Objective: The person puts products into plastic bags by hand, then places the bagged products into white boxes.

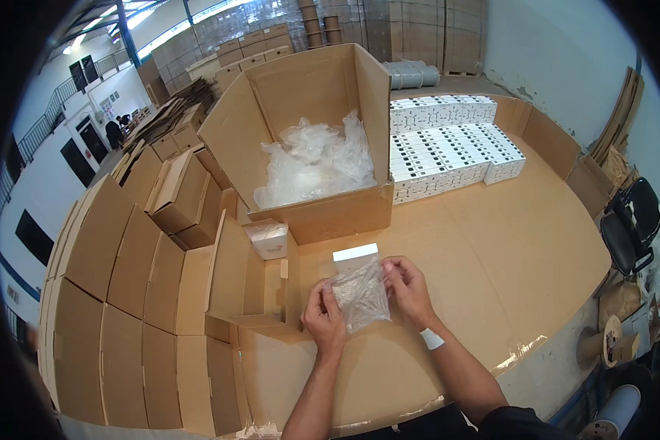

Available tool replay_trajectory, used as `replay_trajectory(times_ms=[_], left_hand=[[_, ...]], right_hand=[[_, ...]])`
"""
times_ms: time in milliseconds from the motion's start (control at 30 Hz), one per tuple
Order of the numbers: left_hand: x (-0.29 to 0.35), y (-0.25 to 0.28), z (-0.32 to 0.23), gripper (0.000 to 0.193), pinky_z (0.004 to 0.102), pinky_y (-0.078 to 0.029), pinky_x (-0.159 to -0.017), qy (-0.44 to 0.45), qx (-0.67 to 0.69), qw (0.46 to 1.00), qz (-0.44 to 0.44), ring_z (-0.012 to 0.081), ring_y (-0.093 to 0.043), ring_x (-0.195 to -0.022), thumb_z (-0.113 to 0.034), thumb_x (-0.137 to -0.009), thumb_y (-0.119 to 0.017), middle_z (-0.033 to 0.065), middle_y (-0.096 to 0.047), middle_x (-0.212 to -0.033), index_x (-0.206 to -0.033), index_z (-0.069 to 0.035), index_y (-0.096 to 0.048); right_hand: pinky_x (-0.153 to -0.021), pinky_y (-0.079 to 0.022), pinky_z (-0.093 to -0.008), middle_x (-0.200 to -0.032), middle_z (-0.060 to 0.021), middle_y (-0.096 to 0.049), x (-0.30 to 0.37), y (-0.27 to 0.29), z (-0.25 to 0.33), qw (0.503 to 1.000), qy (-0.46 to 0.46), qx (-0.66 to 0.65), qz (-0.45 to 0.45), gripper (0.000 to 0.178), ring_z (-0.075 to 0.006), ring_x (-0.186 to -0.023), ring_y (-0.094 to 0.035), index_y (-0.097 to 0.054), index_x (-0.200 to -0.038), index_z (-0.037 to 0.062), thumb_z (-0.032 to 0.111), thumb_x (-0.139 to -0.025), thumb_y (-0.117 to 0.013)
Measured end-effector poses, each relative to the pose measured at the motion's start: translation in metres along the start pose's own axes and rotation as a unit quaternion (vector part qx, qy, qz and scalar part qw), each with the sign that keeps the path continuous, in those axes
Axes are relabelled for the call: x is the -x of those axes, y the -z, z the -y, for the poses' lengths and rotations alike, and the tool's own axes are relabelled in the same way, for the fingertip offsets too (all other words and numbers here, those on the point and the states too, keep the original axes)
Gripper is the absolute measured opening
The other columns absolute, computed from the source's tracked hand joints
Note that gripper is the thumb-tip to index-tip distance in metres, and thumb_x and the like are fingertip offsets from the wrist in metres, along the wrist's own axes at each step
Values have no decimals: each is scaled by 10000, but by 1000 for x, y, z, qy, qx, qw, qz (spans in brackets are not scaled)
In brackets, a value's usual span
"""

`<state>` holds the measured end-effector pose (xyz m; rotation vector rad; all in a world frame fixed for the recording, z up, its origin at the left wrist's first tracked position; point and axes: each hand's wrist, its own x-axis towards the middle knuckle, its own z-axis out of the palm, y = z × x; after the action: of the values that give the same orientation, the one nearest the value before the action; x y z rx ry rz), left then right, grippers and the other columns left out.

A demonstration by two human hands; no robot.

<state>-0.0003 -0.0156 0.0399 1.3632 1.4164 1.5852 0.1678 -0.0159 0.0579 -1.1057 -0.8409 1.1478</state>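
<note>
Between my two hands is a clear plastic bag [363, 299], held up over the cardboard-covered table. My left hand [323, 317] pinches its left side, and my right hand [408, 287] grips its upper right edge. Just beyond the bag lies a small white box [356, 254], its near part hidden behind the plastic. To the left of my left hand stands an open cardboard box [249, 282]. Inside it, at the far end, sits a white box in a plastic bag [270, 240].
A large open carton [323, 216] filled with crumpled clear bags [315, 165] stands at the back. White patterned boxes [447, 158] are stacked in rows right of it. Brown cartons [125, 323] line the left side. A black chair [631, 224] is beyond the table's right edge.
</note>
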Motion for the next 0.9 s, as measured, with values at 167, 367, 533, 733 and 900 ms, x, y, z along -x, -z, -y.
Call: replay_trajectory(times_ms=[167, 367, 533, 733, 900], left_hand=[[1, -6, -6, 206, 255, -455, -622, -35, -1, 999, -29, 76, -541, -705, -151, -1064, -545, 47, -618, -816, -1079, 20, -660], [-8, -2, 16, 185, 249, -477, -771, 2, 87, 995, -45, 97, -579, -870, -166, -1062, -553, 52, -655, -965, -1093, 9, -600], [-5, -8, -2, 258, 239, -497, -853, 52, 192, 979, 31, 114, -624, -972, -81, -961, -709, 69, -670, -1049, -1140, 6, -543], [-4, 1, -10, 449, 279, -575, -812, 98, 223, 948, 203, 145, -677, -960, 80, -803, -813, 101, -683, -1078, -1147, -4, -538], [-4, 1, -12, 458, 243, -583, -762, 111, 184, 948, 234, 133, -693, -919, 89, -794, -815, 104, -694, -1031, -1143, -11, -535]], right_hand=[[-512, -396, -276, -701, -21, -586, 16, -16, -20, 972, 109, 208, 21, 255, -63, -580, -486, -596, -978, -12, 234, -1006, -659], [-527, -359, -287, -642, 5, -488, 15, -21, -16, 961, 138, 240, 13, 340, -65, -622, -409, -547, -807, -10, 221, -1053, -589], [-538, -364, -278, -671, 25, -515, 12, -17, -21, 970, 136, 203, 1, 319, -60, -627, -423, -580, -818, -1, 209, -1058, -580], [-629, -461, -253, -788, 23, -655, -3, 2, -14, 995, 64, 62, 55, 215, -54, -700, -553, -693, -988, -19, 182, -1029, -627], [-699, -477, -248, -849, -20, -706, -19, 25, 5, 995, 95, 23, -37, 161, -81, -763, -602, -720, -1001, -4, 142, -1004, -653]])
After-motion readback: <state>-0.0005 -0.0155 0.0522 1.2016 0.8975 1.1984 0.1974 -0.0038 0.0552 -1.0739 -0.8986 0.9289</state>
